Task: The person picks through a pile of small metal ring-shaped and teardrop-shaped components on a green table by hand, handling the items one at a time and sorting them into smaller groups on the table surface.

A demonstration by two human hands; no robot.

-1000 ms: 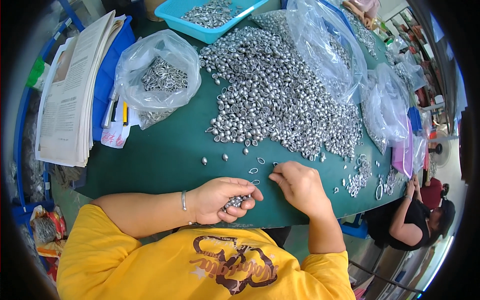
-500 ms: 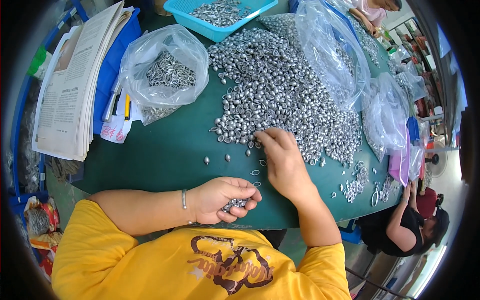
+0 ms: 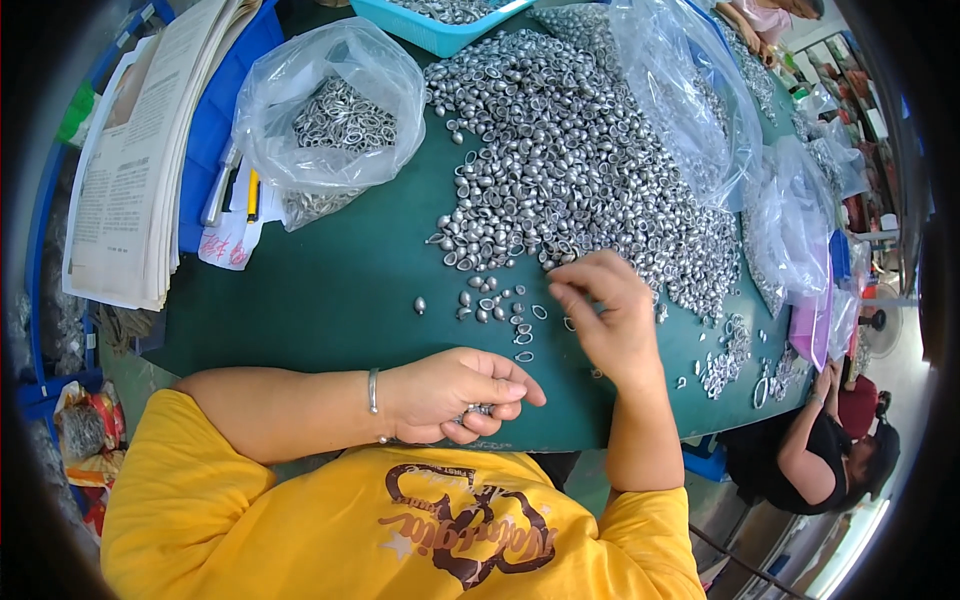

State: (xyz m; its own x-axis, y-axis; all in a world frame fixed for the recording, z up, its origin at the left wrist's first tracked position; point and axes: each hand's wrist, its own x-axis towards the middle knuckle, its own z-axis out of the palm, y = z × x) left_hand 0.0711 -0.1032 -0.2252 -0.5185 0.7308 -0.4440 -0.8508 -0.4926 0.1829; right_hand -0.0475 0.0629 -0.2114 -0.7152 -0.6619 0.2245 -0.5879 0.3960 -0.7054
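My left hand is cupped, palm up, near the table's front edge. Its fingers curl around several small silver metal pieces, partly hidden by the thumb. My right hand reaches to the front edge of a big pile of silver oval metal pieces, some domed, some hollow. Its thumb and fingertips are drawn together; whatever is between them is too small to make out. Left of that hand lie several loose domed pieces and thin oval rings. One domed piece sits apart.
A clear plastic bag of metal rings stands left on the green table. Beyond are a light-blue basket, newspapers and a yellow-black cutter. More bags line the right. Two other people are at the right.
My right hand has moved right along the pile's edge. More loose domed pieces lie in front of the pile. My left index finger has stretched out. The whole view has shifted slightly.
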